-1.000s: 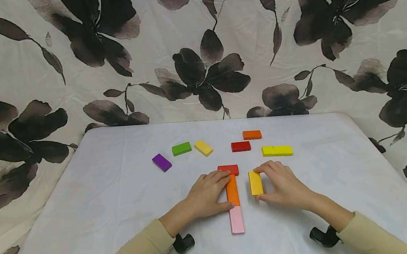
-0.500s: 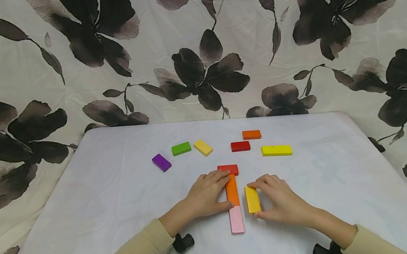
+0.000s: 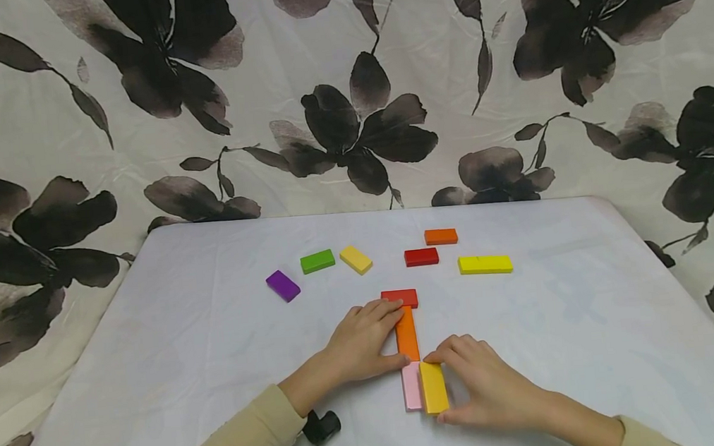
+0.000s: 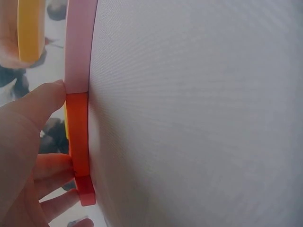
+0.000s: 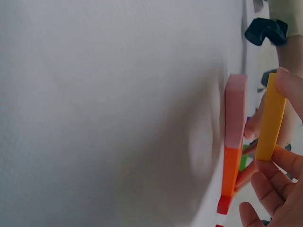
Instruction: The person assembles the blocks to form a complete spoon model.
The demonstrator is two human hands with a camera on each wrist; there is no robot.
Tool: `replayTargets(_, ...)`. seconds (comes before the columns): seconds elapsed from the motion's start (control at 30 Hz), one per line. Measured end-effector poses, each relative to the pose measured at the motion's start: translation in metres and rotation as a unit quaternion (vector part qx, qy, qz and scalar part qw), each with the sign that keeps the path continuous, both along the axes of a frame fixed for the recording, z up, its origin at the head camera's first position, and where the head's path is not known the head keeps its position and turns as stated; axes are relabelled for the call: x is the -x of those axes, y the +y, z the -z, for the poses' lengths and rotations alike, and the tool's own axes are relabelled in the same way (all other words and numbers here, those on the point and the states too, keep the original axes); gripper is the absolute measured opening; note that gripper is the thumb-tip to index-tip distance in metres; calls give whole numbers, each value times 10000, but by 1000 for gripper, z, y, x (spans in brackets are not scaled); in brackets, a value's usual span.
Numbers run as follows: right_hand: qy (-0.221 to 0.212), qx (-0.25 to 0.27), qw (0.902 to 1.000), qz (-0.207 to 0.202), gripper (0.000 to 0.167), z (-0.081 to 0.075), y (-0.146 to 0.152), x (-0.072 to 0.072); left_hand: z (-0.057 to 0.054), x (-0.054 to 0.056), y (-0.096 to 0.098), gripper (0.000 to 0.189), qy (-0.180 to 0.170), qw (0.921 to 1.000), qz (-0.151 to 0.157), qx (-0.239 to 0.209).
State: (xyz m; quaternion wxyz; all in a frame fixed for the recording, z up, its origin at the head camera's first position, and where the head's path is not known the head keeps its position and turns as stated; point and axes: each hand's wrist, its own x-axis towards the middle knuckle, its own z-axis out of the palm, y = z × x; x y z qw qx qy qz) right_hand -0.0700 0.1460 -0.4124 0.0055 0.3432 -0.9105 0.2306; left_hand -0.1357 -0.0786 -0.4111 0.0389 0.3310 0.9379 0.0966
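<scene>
In the head view, a red block (image 3: pixel 407 298), a long orange block (image 3: pixel 408 337) and a pink block (image 3: pixel 412 388) lie end to end on the white table, the red one crosswise at the far end. My left hand (image 3: pixel 358 347) rests on this row, fingertips on the red and orange blocks, thumb by the orange-pink joint. My right hand (image 3: pixel 493 392) pinches a deep-yellow block (image 3: pixel 434 388) by its two ends, between thumb and fingers. The right wrist view shows this yellow block (image 5: pixel 271 118) raised off the table, apart from the pink block (image 5: pixel 235 111).
Farther back lie a purple block (image 3: pixel 283 286), a green block (image 3: pixel 318 261), a pale-yellow block (image 3: pixel 357 260), a dark-red block (image 3: pixel 421 257), an orange block (image 3: pixel 441 237) and a long bright-yellow block (image 3: pixel 485 264). A flower-patterned cloth (image 3: pixel 474 99) hangs behind the table.
My right hand has brought the deep-yellow block toward me and leftward, from beside the orange block to partly over the pink block. The left hand has stayed in place.
</scene>
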Motion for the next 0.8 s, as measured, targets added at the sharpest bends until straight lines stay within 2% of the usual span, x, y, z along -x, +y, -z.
replayTargets(0.4, 152, -114, 9986, -499, 60, 4, -9, -16, 0, 0, 0, 71, -36, 10000, -9, -16)
replayTargets(0.63, -90, -181, 9972, -717, 58, 2, -12, -21, 0, 0, 0, 70, -7, 10000, 12, -22)
replayTargets(0.8, -50, -262, 9961, -841, 59, 3, -15, -21, 0, 1, -1, 70, -13, 10000, 20, -30)
